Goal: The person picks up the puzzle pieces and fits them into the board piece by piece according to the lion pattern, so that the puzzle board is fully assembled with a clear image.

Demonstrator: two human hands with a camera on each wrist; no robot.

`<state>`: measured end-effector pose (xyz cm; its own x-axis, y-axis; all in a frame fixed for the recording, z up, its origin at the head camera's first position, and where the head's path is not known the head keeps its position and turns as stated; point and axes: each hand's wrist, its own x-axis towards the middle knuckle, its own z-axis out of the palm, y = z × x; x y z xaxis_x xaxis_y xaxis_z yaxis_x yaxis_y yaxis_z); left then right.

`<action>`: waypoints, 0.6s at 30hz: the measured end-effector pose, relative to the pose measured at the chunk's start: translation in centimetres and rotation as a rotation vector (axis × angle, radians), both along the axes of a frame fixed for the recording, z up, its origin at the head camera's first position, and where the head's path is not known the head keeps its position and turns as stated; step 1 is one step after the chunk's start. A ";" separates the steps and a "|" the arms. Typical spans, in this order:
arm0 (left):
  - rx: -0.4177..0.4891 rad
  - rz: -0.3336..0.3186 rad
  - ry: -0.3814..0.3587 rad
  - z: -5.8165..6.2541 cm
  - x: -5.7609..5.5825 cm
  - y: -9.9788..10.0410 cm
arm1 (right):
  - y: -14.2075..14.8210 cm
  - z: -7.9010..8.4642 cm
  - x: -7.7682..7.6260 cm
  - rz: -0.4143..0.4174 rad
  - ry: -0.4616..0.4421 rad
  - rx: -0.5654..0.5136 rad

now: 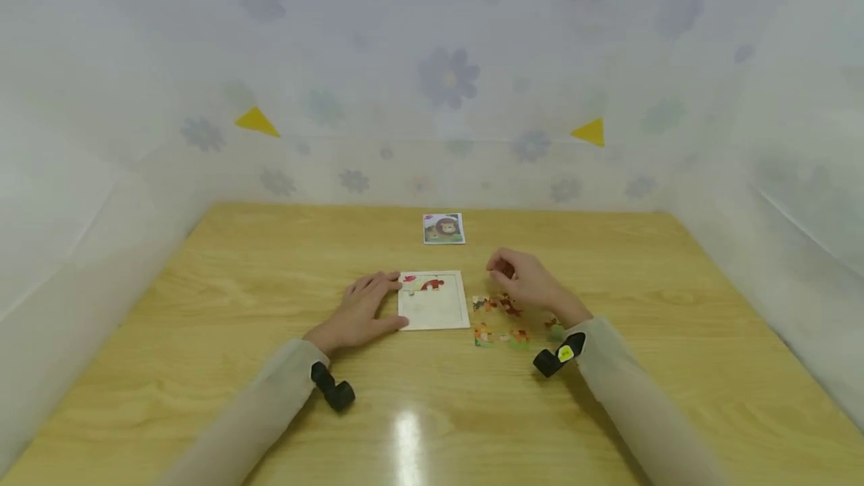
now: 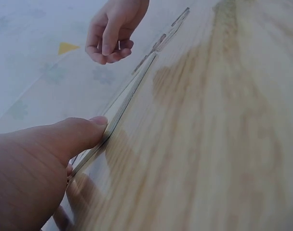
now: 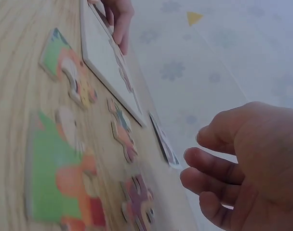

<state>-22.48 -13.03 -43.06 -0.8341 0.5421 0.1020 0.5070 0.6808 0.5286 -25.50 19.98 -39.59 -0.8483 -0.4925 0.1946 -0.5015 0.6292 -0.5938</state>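
A white puzzle board (image 1: 432, 311) lies on the table, with a few joined pieces (image 1: 433, 286) along its far side. My left hand (image 1: 364, 313) rests at the board's left edge, fingers stretched out and the thumb (image 2: 91, 131) pressing on the rim near the front corner. Over the table to the right of the board hovers my right hand (image 1: 529, 280), its fingers loosely bent with nothing visible between them. Below and beside it lie several loose jigsaw pieces (image 1: 483, 334). A green and orange piece (image 3: 52, 168) is close up in the right wrist view.
Behind the board lies a small picture card (image 1: 443, 229) showing a lion. The wooden table (image 1: 304, 246) is enclosed by pale flower-patterned sheeting (image 1: 378, 111) at the back and sides. Two yellow triangles (image 1: 257, 122) mark the back sheet.
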 end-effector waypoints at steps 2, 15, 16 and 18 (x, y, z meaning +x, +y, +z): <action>0.000 0.005 0.003 -0.3 0.0 0.0 | 1.2 -0.1 0.2 -0.038 0.003 0.005; 0.015 0.021 0.015 -0.1 -0.3 -1.5 | 3.4 -1.5 -0.3 -0.187 -0.062 0.109; 0.016 0.021 0.018 -0.1 -0.2 -1.6 | 3.3 -1.6 -0.4 -0.192 -0.057 0.120; 0.017 0.023 0.023 0.0 -0.3 -1.7 | 3.2 -1.7 -0.7 -0.193 -0.038 0.135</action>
